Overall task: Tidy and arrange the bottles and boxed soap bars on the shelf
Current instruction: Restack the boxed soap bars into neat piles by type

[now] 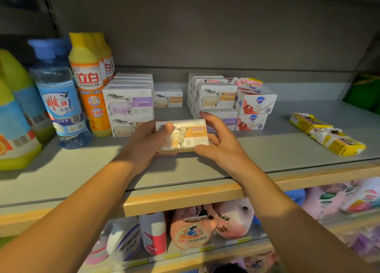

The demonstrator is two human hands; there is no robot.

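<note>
Both my hands hold one orange-labelled sheep soap box (185,136) just above the grey shelf (267,149), in the middle. My left hand (148,143) grips its left end, thumb on its face. My right hand (218,141) grips its right end, fingers curled over the top and bottom edges. Behind on the left stands a stack of purple-labelled sheep boxes (129,104). A single orange-labelled box (168,98) stands further back. To the right are stacked sheep boxes (216,98) and red-and-white soap boxes (255,108). Bottles stand at the left: a blue one (59,100) and an orange-yellow one (90,83).
Yellow wrapped soap packs (327,135) lie loose at the shelf's right. Large yellow-green jugs (14,116) fill the far left. Pink wrapped soaps (248,81) sit on the right stack. The lower shelf (185,198) holds pink and white refill pouches and bottles.
</note>
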